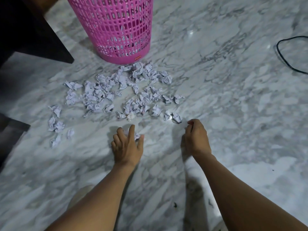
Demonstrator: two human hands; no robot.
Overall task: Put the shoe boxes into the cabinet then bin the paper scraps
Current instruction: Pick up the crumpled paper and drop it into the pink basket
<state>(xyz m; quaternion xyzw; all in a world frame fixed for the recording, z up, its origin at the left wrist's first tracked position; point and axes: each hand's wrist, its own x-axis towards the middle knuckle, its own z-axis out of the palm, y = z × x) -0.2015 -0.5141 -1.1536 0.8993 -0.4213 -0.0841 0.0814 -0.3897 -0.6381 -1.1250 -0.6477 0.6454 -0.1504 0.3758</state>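
Note:
Several crumpled white paper scraps (pixel 116 90) lie spread over the marble floor in front of a pink mesh bin (pixel 118 25) that stands upright at the top. My left hand (pixel 127 145) is low on the floor with its fingers curled round a crumpled scrap (pixel 136 135), near the front edge of the pile. My right hand (pixel 195 139) hovers to the right with fingers curled inward; whether it holds a scrap is hidden. The closest loose scrap (pixel 176 117) lies just ahead of my right hand. No shoe boxes are in view.
Dark wooden furniture (pixel 28 30) fills the upper left, with another dark edge (pixel 11 130) at mid left. A black cable (pixel 286 55) loops on the floor at the right. Bare marble floor (pixel 233 105) stretches to the right of the pile.

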